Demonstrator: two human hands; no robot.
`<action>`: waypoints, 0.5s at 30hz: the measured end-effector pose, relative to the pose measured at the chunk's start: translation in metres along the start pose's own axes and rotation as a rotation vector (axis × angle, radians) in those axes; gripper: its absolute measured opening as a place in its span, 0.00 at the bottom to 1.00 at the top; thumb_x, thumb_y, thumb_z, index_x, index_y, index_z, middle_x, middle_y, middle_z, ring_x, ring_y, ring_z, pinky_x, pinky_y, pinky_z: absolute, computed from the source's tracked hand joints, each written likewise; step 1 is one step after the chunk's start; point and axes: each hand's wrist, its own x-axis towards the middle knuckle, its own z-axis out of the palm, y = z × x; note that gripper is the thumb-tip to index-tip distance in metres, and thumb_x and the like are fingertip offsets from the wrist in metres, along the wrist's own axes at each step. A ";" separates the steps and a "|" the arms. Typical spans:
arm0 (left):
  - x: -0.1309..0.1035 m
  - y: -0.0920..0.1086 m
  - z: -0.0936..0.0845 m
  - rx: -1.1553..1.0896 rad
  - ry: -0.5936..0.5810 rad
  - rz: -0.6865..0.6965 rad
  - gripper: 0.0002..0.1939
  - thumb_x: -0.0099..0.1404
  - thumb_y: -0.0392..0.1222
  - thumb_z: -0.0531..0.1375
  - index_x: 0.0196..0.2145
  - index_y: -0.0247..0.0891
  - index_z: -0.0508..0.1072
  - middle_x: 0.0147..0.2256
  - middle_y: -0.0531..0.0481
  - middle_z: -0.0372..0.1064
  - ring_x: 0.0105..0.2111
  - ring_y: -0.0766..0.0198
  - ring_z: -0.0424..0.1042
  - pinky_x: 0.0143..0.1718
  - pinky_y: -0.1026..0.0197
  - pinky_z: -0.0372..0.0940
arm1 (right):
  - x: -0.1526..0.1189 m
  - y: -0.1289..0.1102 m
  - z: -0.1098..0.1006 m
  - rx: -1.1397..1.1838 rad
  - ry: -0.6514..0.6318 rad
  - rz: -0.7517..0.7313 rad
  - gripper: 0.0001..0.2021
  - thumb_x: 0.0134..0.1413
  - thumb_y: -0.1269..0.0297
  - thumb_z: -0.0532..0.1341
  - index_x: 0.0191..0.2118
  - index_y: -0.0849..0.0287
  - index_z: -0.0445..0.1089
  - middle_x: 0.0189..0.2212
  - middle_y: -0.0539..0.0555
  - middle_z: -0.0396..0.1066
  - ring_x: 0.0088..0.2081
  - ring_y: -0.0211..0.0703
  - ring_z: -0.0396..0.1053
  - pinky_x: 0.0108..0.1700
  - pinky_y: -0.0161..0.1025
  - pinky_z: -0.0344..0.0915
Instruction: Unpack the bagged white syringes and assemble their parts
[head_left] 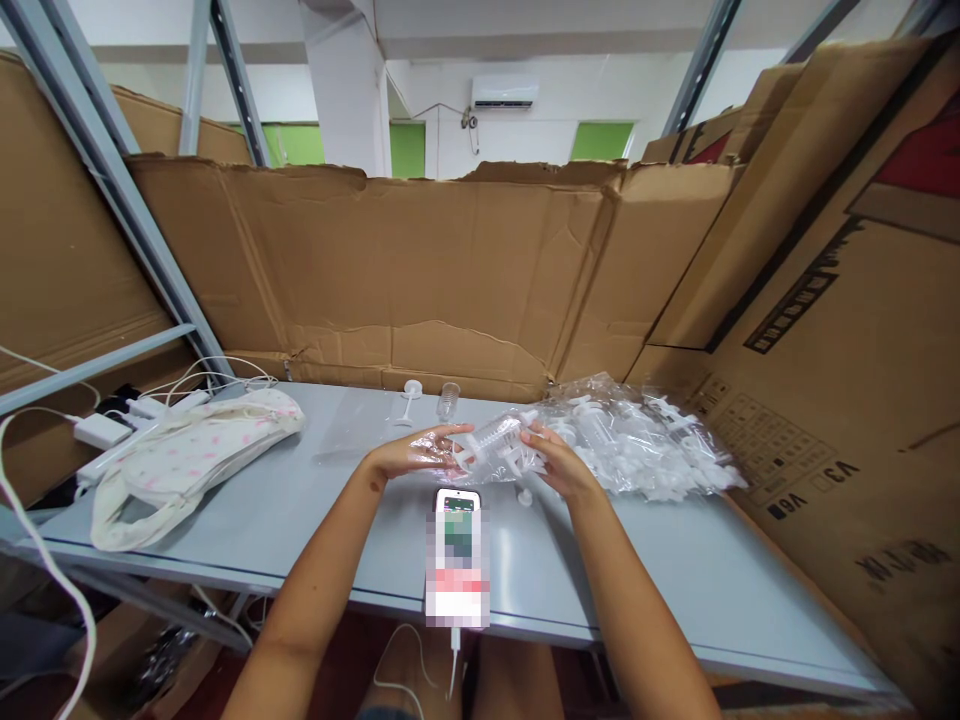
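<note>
Clear syringe (496,437) — between both hands' fingers (450,436)

One phone (457,555) lies at six o'clock, one cloth bag (191,455) at nine, two loose clear parts, a plunger (411,398) and a barrel (448,400), at twelve, and one heap of bagged syringes (637,440), too many to count, at three.

One head camera, looking forward and down.
You see the grey worktop (300,500) from close above, cardboard walls (420,270) facing you beyond it.
</note>
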 end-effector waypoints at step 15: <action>-0.002 0.003 0.000 0.154 0.123 0.023 0.34 0.55 0.48 0.63 0.58 0.40 0.60 0.40 0.43 0.68 0.28 0.68 0.67 0.30 0.63 0.63 | 0.004 0.006 0.001 -0.025 -0.006 0.011 0.16 0.40 0.60 0.69 0.38 0.53 0.69 0.33 0.50 0.76 0.31 0.42 0.74 0.32 0.35 0.70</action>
